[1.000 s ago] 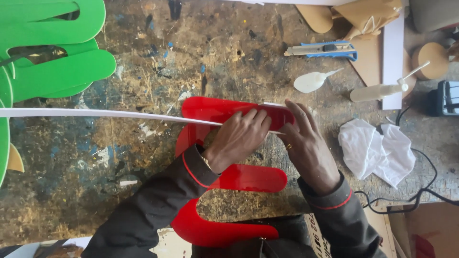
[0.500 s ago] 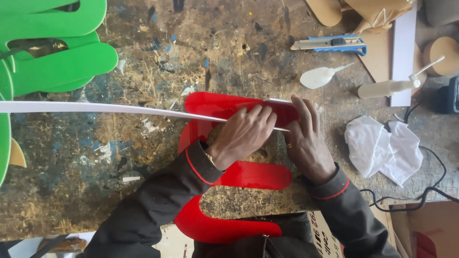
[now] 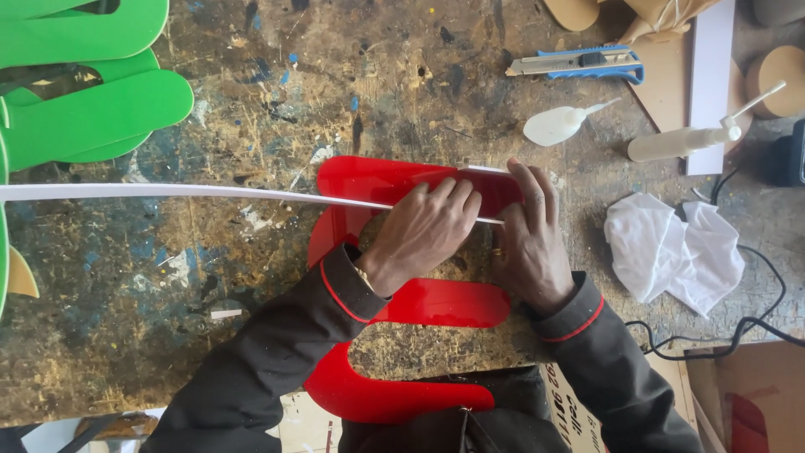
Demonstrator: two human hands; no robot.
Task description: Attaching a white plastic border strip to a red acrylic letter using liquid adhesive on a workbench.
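Looking down, head view: two bare hands in dark red-trimmed sleeves press on a red letter shape lying flat on a paint-stained bench point(image 3: 251, 335).
Red letter shape point(image 3: 369, 180): glossy, with three rounded bars; its top bar lies under both hands, the middle bar shows between the wrists, and the lowest bar is near the bottom edge.
White strip point(image 3: 168, 191): long and thin, standing on edge, running from the left frame border across the bench to the top bar, where it passes under the left fingers and ends against the right ones.
Left hand point(image 3: 423, 235): palm down on the top bar, fingers point(image 3: 453, 197) curled closed over the strip, pinning it to the red surface.
Right hand point(image 3: 528, 239): just beside the left, fingers point(image 3: 537, 189) stretched flat and held together, tips at the bar's upper right corner, pressing down on the strip's end rather than wrapped round it.
Upper left: green cut-out shapes point(image 3: 92, 101).
Upper right: blue utility knife point(image 3: 579, 63), white squeeze bottle point(image 3: 683, 141), white spoon-like scraper point(image 3: 558, 124).
Right of the hands: crumpled white cloth point(image 3: 671, 252), with a black cable point(image 3: 738, 331) below it.
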